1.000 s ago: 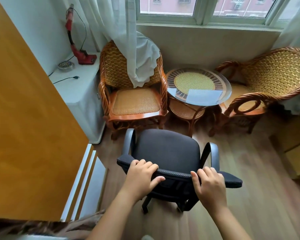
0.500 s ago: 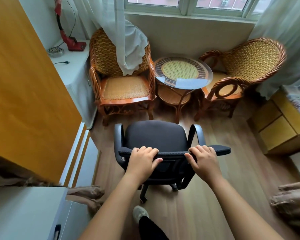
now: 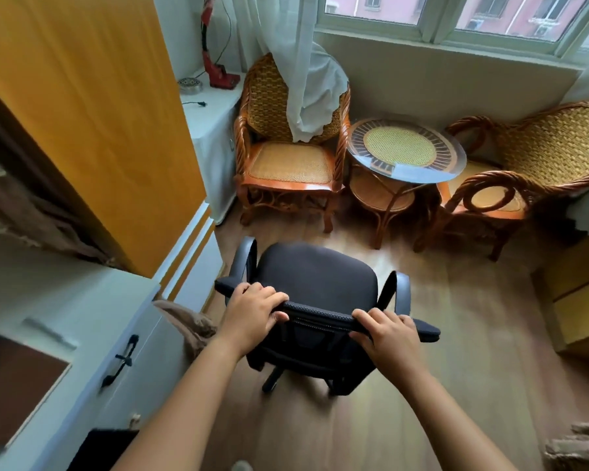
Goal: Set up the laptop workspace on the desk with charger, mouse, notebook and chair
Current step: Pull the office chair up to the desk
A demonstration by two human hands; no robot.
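The black fabric office chair with curved plastic armrests [image 3: 317,283] has been drawn back from the two wicker armchairs and the round glass-topped rattan table [image 3: 407,149], and a pale tabletop with a dark-handled drawer [image 3: 68,321] has come into view at the left. The left hand [image 3: 252,312] grips the top edge of the chair's backrest, fingers over the front and thumb behind; the right hand [image 3: 386,331] holds the same edge further along in the same way. The chair stands on the wooden floor, near the tabletop's corner but not yet in front of it, its seat facing away toward the window.

To do this well, I would keep both grips even so the chair rolls straight, turn it by pulling one side more, and watch the left armrest against the orange wardrobe panel [image 3: 92,107] and the tabletop's corner. No laptop shows here.
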